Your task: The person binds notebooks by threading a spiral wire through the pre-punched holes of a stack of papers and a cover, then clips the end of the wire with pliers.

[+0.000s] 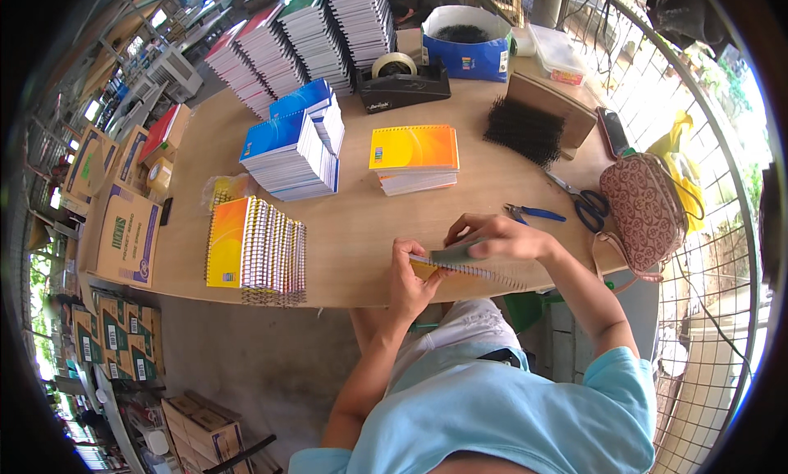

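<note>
Near the table's front edge, my left hand (413,279) is closed around a small notebook (423,262), held edge-up. A wire coil (484,273) runs along the notebook's edge and sticks out past it to the right. My right hand (499,238) is curled over a flat grey-green piece (451,253) against the coil side; its exact kind I cannot make out. To the left stands a row of yellow spiral notebooks (226,246), coils facing right. Beyond my hands lies a pile of yellow-orange notebooks (414,149).
Blue notebooks (275,139) are stacked at left, taller notebook stacks (308,43) behind. A tape dispenser (404,88), blue box of black coils (492,59) and wooden holder with black coils (525,131) stand farther back. Pliers (538,214), scissors (591,208) and a patterned bag (644,201) lie right.
</note>
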A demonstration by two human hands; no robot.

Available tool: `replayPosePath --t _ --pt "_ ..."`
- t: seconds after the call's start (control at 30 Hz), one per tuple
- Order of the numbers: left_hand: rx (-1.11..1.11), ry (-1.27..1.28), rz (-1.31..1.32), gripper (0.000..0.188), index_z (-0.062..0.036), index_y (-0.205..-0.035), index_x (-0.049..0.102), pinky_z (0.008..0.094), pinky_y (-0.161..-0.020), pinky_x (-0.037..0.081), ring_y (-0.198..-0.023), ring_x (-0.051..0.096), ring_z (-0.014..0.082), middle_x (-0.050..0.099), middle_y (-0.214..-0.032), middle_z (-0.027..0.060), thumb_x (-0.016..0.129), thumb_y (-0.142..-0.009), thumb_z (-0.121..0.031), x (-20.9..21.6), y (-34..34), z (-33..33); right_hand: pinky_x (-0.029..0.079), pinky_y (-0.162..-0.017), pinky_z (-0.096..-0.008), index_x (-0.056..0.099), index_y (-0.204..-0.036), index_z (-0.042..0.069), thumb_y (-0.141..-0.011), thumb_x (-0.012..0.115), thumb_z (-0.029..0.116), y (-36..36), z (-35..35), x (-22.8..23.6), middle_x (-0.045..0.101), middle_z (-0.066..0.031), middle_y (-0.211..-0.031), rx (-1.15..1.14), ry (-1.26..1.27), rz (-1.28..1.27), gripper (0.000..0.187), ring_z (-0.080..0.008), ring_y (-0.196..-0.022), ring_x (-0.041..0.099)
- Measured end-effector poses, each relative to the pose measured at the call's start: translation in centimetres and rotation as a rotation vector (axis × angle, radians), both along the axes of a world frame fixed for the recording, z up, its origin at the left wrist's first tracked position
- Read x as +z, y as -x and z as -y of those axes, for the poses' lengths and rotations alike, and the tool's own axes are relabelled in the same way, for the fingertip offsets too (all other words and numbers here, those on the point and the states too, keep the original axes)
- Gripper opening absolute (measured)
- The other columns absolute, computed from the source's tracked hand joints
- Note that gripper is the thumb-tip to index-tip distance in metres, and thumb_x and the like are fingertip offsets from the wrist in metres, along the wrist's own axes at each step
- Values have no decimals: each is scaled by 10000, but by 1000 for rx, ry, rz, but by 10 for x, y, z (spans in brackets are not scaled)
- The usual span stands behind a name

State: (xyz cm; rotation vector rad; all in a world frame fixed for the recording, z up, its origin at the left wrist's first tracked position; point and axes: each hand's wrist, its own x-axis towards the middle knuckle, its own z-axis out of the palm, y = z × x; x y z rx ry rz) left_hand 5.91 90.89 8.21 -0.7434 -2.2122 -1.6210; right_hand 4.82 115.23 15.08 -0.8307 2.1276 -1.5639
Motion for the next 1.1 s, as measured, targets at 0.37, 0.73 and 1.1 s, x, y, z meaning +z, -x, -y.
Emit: replayPosePath --t 0.37,0.73,1.1 --pt "-221 -303 292 583 -59 -1300 449 308 -887 478 -996 568 186 545 -1119 92 805 -838 -63 -8 14 30 458 -977 -400 697 -1155 -53 -976 541 408 12 5 -4 597 -153 -1287 -149 133 4 519 -310 -1124 610" --pt "-339 -592 605 578 -105 -1366 426 254 -844 518 -981 618 126 644 -1062 86 679 -887 95 2 19 38 448 -1044 -443 687 -1267 49 -935 649 365 9 4 -9 539 -190 -1358 -333 -320 -361 460 -380 -1215 556" --pt "-240 -614 660 666 -113 -1485 336 291 -923 522 -1044 639 149 668 -1114 142 621 -922 100 33 5 41 431 -1033 -527 559 -1360 47 -855 737 212 -77 -51 -58 532 -221 -1279 -916 -924 -661 561 -414 -1205 521"
